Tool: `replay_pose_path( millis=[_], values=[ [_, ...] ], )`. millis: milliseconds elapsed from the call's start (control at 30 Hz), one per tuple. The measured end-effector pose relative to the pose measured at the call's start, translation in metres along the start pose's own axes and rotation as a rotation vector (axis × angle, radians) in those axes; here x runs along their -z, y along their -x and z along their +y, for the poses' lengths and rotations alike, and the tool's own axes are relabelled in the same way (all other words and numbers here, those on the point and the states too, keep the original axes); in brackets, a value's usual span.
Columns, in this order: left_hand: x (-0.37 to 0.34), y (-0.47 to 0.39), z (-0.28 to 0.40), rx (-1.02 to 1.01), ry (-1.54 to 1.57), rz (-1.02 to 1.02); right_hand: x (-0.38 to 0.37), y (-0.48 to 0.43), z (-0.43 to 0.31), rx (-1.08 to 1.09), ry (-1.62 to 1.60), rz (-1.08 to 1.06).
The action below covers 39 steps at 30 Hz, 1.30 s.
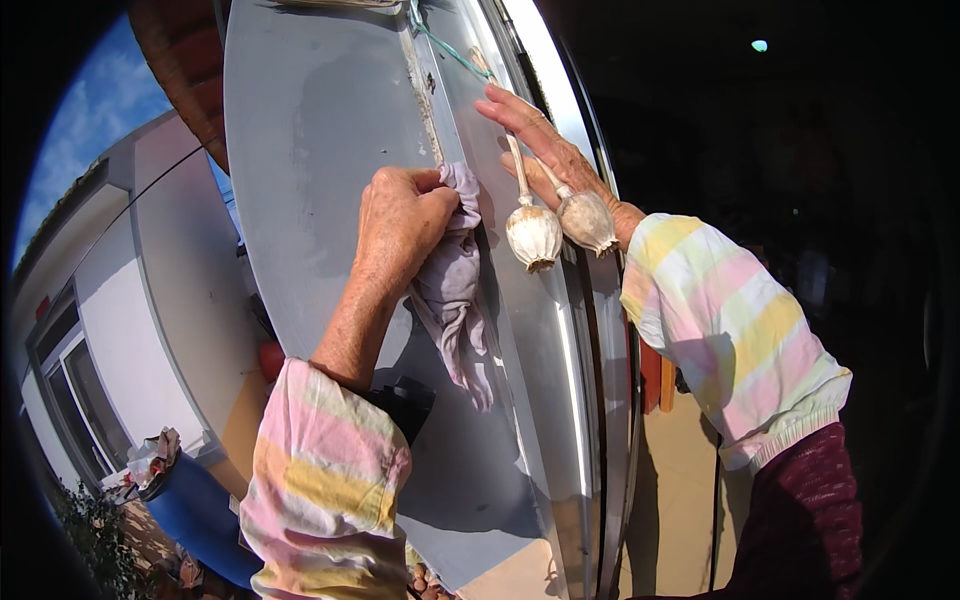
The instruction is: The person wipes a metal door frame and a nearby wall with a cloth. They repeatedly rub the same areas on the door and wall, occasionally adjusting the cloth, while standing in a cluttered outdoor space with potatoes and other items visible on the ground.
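My left hand (401,217) pinches the top of a crumpled pale lilac cloth (454,274) against the joint between the grey wall (337,150) and a metal door frame (540,322). The cloth's lower end hangs loose. Two dried poppy seed heads (534,234) hang by their stems from a green string (454,49). Behind those stems is my right hand (559,154), its fingers extended and apart, touching or very near the stems. Whether its palm rests on the frame is hard to tell. A rough, flaking seam (424,101) runs above the cloth.
At lower left stands a blue plastic barrel (199,517) with rubbish on top, beside a plant (94,536). A white building with a window (86,397) rises behind. To the right of the frame is a dark doorway (750,165).
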<state>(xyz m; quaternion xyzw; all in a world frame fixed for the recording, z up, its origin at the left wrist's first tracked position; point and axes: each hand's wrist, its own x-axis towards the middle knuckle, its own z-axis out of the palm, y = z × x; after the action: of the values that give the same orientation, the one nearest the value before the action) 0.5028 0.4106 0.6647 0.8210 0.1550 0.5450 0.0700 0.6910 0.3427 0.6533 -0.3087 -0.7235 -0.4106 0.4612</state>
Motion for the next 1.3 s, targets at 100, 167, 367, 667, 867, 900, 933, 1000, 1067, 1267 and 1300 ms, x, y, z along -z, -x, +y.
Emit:
replay_pose_path(
  millis=[100,167,367,667,867,900,933,1000,1067,1267,1300],
  values=[
    [-0.001,0.005,0.004,0.004,0.015,0.027,0.001,0.000,-0.002,-0.045,-0.004,-0.014],
    [0.000,-0.008,0.009,-0.054,0.100,0.148,0.002,0.000,-0.003,-0.042,-0.030,-0.012],
    [0.013,-0.067,0.020,-0.070,0.046,0.250,0.000,-0.003,-0.006,-0.010,-0.106,0.001],
    [0.015,-0.036,0.012,-0.097,0.071,0.189,0.002,-0.004,-0.008,0.005,-0.066,-0.002],
    [0.024,-0.082,0.015,-0.451,-0.439,0.488,0.001,-0.002,-0.006,-0.005,-0.087,0.005],
    [0.025,-0.086,0.013,-0.467,-0.479,0.413,0.001,-0.003,-0.005,0.002,-0.089,0.008],
    [0.028,-0.089,0.012,-0.466,-0.516,0.329,0.000,-0.003,-0.005,0.021,-0.094,0.020],
    [0.033,-0.091,0.010,-0.491,-0.434,0.216,-0.001,-0.003,-0.003,0.018,-0.093,0.018],
    [0.040,-0.090,0.010,-0.511,-0.360,0.173,-0.001,-0.003,-0.001,0.035,-0.091,0.023],
    [0.056,-0.095,0.019,-0.543,-0.439,0.028,-0.001,-0.003,0.003,0.075,-0.120,0.027],
    [0.057,-0.096,0.020,-0.624,-0.513,0.065,-0.001,-0.003,0.004,0.092,-0.122,0.037]
  ],
)
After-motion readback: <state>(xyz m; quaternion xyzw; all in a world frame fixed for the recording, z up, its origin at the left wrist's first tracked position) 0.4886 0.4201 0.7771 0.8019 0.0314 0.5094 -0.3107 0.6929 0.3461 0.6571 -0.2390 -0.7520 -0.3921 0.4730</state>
